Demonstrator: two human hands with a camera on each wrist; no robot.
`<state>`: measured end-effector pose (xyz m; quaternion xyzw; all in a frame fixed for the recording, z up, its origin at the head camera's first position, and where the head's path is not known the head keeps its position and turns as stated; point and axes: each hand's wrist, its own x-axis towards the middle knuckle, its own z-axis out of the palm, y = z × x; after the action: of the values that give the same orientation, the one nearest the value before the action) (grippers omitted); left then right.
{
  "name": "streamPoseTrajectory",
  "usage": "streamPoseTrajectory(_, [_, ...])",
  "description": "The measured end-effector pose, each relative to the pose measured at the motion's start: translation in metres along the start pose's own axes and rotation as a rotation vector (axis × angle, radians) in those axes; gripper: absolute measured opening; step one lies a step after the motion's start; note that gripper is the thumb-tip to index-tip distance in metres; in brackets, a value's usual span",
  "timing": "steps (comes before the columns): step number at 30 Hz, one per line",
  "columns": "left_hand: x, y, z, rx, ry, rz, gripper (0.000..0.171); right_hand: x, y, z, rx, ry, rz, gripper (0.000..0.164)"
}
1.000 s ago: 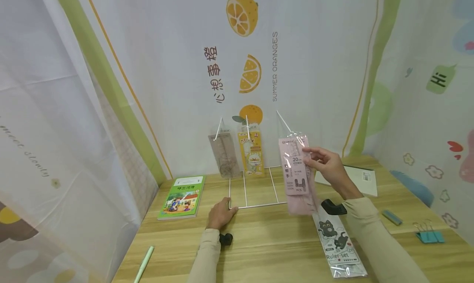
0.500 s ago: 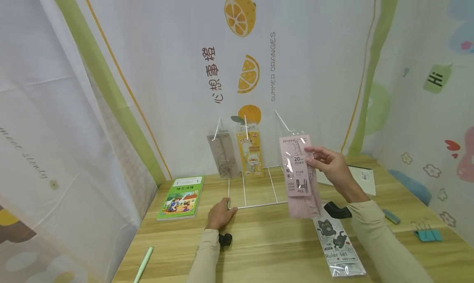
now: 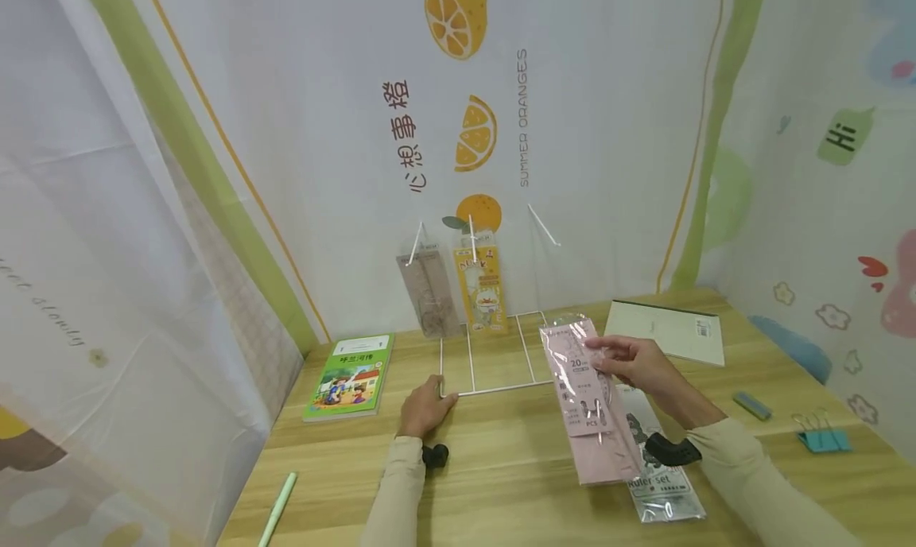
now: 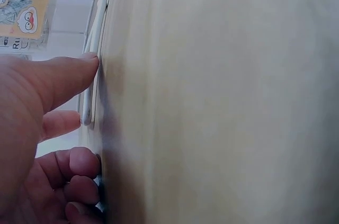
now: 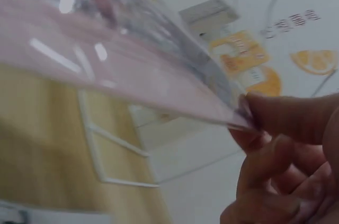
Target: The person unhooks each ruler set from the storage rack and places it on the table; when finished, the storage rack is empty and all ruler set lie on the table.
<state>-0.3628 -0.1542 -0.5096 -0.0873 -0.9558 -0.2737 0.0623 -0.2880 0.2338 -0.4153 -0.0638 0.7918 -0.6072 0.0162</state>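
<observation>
My right hand (image 3: 640,364) pinches the edge of a pink ruler-set packet (image 3: 588,408) in clear plastic. The packet tilts over the table, below a bare white hook (image 3: 544,225); thumb and fingertips grip its corner in the right wrist view. At the front left corner of a white wire display rack (image 3: 501,389), my left hand (image 3: 425,408) holds the base wire, thumb on one side and a finger behind it in the left wrist view. Two packets hang from the other hooks: a greyish-pink one (image 3: 429,292) and a yellow one (image 3: 485,292).
A white Ruler-set packet (image 3: 661,487) lies partly under the pink one. The green book (image 3: 351,376) and light green pen (image 3: 277,509) are at left. To the right lie a pale notebook (image 3: 665,332), a small grey-blue bar (image 3: 753,405) and a teal binder clip (image 3: 824,440).
The pink packet has come off the right hook and moved down towards me in my right hand, leaving that hook bare. My left hand has stayed at the rack's corner.
</observation>
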Motion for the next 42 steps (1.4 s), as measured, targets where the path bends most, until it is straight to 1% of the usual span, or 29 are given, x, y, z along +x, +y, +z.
streamPoseTrajectory(1, [0.000,0.000,0.000,-0.002,0.005,0.003,0.051,-0.001,0.007,0.003,-0.008,-0.010,0.017,0.049])
streamPoseTrajectory(2, [0.002,-0.004,0.002,0.016,0.022,0.027,0.053,-0.002,0.014,0.006,-0.018,-0.018,0.034,0.048])
streamPoseTrajectory(5, [0.001,-0.002,0.000,0.019,0.028,0.033,0.054,-0.007,0.032,0.017,-0.043,-0.035,0.089,0.044])
streamPoseTrajectory(8, [0.001,-0.001,0.000,0.016,0.020,0.017,0.053,-0.012,0.043,0.027,-0.068,-0.022,0.169,0.041])
streamPoseTrajectory(9, [-0.001,0.004,-0.003,0.000,0.004,-0.007,0.051,-0.013,0.046,0.029,-0.081,-0.020,0.184,0.040])
streamPoseTrajectory(12, [0.000,0.004,-0.002,0.006,-0.007,-0.025,0.050,-0.014,0.053,0.033,-0.130,0.003,0.203,0.037])
streamPoseTrajectory(14, [-0.001,0.004,-0.002,0.014,-0.010,-0.029,0.050,-0.014,0.057,0.035,-0.162,0.005,0.183,0.036])
streamPoseTrajectory(19, [-0.001,0.004,-0.001,0.009,-0.009,-0.030,0.049,-0.013,0.066,0.040,-0.201,0.015,0.118,0.031])
streamPoseTrajectory(22, [-0.001,0.004,-0.002,0.006,-0.002,-0.018,0.051,-0.013,0.065,0.043,-0.276,0.036,0.082,0.028])
streamPoseTrajectory(23, [0.000,-0.001,0.001,0.023,0.010,0.004,0.052,-0.014,0.065,0.044,-0.306,0.040,0.075,0.028])
streamPoseTrajectory(24, [0.000,0.000,0.001,0.024,0.014,0.010,0.053,-0.014,0.064,0.045,-0.338,0.044,0.070,0.027])
streamPoseTrajectory(27, [-0.002,0.001,0.000,0.021,0.016,0.014,0.054,-0.015,0.062,0.046,-0.431,0.049,0.080,0.026])
streamPoseTrajectory(29, [-0.001,0.001,0.001,0.019,0.010,0.000,0.052,-0.016,0.062,0.047,-0.475,0.044,0.082,0.025])
streamPoseTrajectory(30, [-0.003,0.006,-0.003,0.003,-0.002,-0.020,0.051,-0.017,0.062,0.047,-0.495,0.043,0.081,0.024])
streamPoseTrajectory(31, [-0.003,0.006,-0.002,0.006,-0.006,-0.027,0.050,-0.017,0.062,0.047,-0.514,0.041,0.079,0.024])
streamPoseTrajectory(38, [-0.002,0.006,-0.002,0.019,-0.008,-0.042,0.051,-0.015,0.066,0.043,-0.589,0.052,0.049,0.020])
streamPoseTrajectory(42, [-0.002,0.006,-0.001,0.009,-0.007,-0.042,0.051,-0.014,0.068,0.040,-0.592,0.052,0.057,0.019])
